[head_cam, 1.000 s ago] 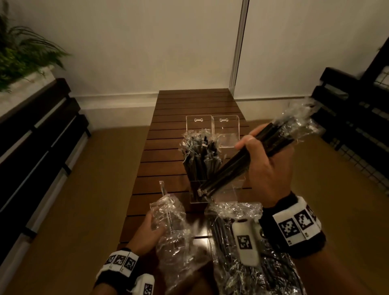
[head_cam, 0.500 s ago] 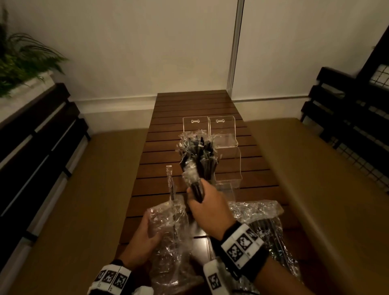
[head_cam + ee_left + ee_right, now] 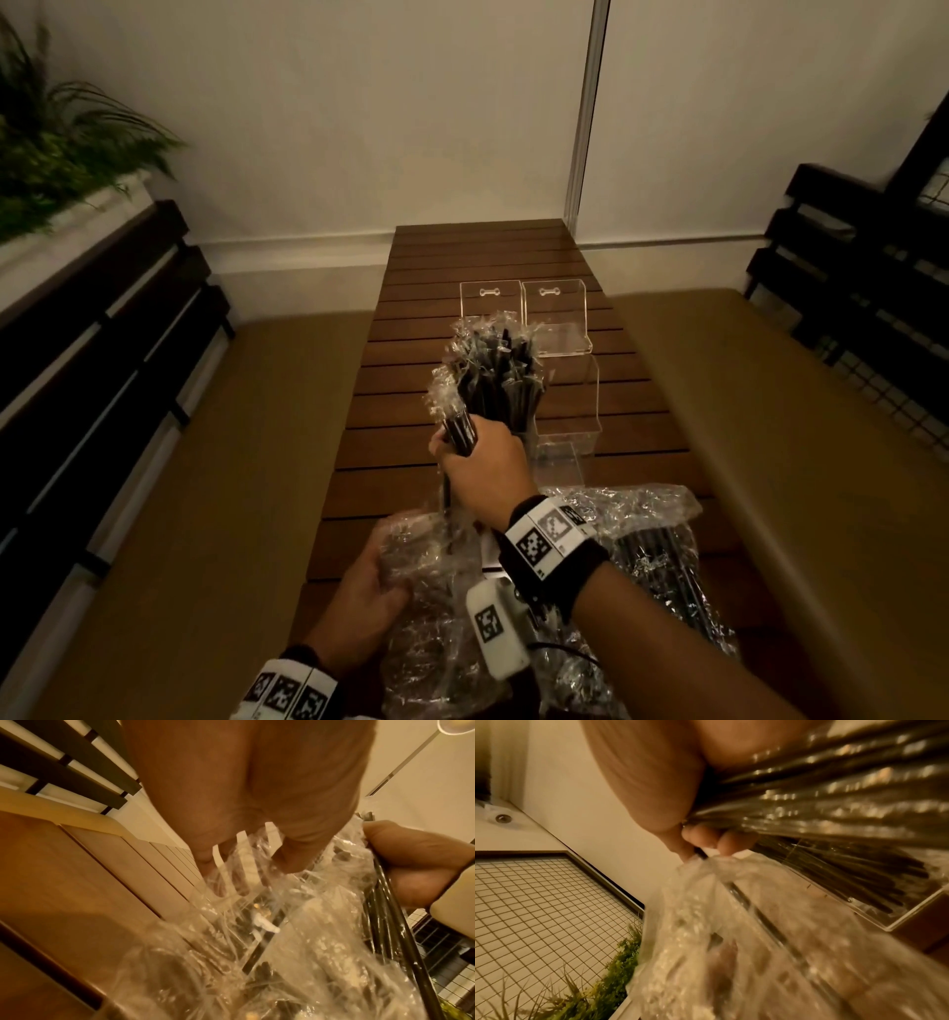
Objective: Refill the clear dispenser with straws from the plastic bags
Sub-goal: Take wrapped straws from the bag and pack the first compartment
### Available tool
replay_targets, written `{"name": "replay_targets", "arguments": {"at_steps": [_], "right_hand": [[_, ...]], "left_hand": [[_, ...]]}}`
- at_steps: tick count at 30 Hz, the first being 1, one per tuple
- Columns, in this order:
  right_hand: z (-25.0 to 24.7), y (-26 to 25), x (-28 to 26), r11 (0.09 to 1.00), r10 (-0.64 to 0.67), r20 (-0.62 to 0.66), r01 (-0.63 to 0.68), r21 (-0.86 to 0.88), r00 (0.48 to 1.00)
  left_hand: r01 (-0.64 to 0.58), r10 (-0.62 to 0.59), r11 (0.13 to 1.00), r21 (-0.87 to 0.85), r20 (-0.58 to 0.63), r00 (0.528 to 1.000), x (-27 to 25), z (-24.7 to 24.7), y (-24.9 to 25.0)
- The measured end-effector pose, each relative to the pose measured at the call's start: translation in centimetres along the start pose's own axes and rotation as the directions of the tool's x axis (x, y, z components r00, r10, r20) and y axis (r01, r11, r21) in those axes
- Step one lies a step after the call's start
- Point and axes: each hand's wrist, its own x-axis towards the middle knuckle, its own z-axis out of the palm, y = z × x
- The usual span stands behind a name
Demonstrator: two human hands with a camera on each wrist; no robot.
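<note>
A clear acrylic dispenser (image 3: 567,406) stands mid-table, its left compartment packed with wrapped black straws (image 3: 495,375). My right hand (image 3: 475,457) grips a bundle of wrapped black straws (image 3: 457,431) just in front of the dispenser's left side. In the right wrist view those straws (image 3: 834,801) run across my palm, and the dispenser (image 3: 859,896) shows below. My left hand (image 3: 369,586) holds a crumpled clear plastic bag (image 3: 431,606) at the table's near end; in the left wrist view my fingers (image 3: 285,860) press into this bag (image 3: 257,943). A second bag of straws (image 3: 652,565) lies to the right.
The slatted wooden table (image 3: 488,257) runs away towards a white wall. Tan benches (image 3: 246,462) flank it on both sides. Dark slatted backrests (image 3: 92,334) and a plant (image 3: 56,144) stand at the left, a black rack (image 3: 873,288) at the right.
My right hand swung its straw bundle from up at the right down and leftward to the dispenser's left compartment. The left hand stayed on the plastic bag.
</note>
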Motion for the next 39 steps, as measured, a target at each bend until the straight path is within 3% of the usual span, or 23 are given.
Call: {"name": "replay_targets", "arguments": {"at_steps": [4, 9, 17, 25, 27, 30, 33, 36, 37, 39], "right_hand": [[-1.3, -0.7, -0.2, 0.998, -0.057, -0.071, 0.059, 0.026, 0.996], [-3.4, -1.5, 0.4, 0.992, -0.121, -0.178, 0.124, 0.001, 0.976], [-4.9, -1.5, 0.4, 0.984, -0.136, -0.202, 0.155, 0.083, 0.97], [-5.3, -1.4, 0.8, 0.982, -0.165, -0.174, 0.178, 0.06, 0.971], [-5.4, -1.3, 0.6, 0.982, -0.18, -0.144, 0.187, 0.035, 0.973], [-5.7, -1.1, 0.3, 0.981, -0.189, -0.11, 0.192, 0.015, 0.976], [-5.8, -0.8, 0.2, 0.979, -0.202, -0.076, 0.203, -0.004, 0.976], [-5.6, -0.7, 0.1, 0.979, -0.204, -0.042, 0.204, -0.008, 0.978], [-5.4, -0.8, 0.0, 0.978, -0.207, -0.034, 0.206, -0.01, 0.978], [-5.3, -0.8, -0.1, 0.979, -0.204, -0.024, 0.204, -0.009, 0.979]], "left_hand": [[-0.073, 0.074, 0.996, 0.059, -0.013, 0.997, 0.6, -0.1, -0.3], [0.044, -0.044, 0.999, 0.025, -0.024, 0.999, 2.4, -0.1, -2.1], [0.037, -0.036, 0.993, 0.115, -0.011, 0.999, 3.1, 0.5, -3.1], [0.015, 0.002, 0.979, 0.202, -0.083, 0.997, 2.9, 0.4, -2.6], [0.043, -0.035, 0.989, 0.14, -0.063, 0.997, 2.7, 0.1, -2.4], [0.108, -0.117, 0.99, -0.095, -0.091, 0.989, 2.1, -0.4, -1.1], [-0.069, -0.005, 0.969, -0.238, -0.299, 0.954, 2.1, -1.6, 1.1], [-0.14, 0.121, 0.99, -0.017, -0.408, 0.905, 3.3, -2.2, 3.8], [-0.122, 0.14, 0.99, 0.071, -0.393, 0.909, 3.9, -2.1, 4.5], [-0.1, 0.15, 0.973, 0.21, -0.237, 0.96, 4.9, -1.8, 5.9]]}}
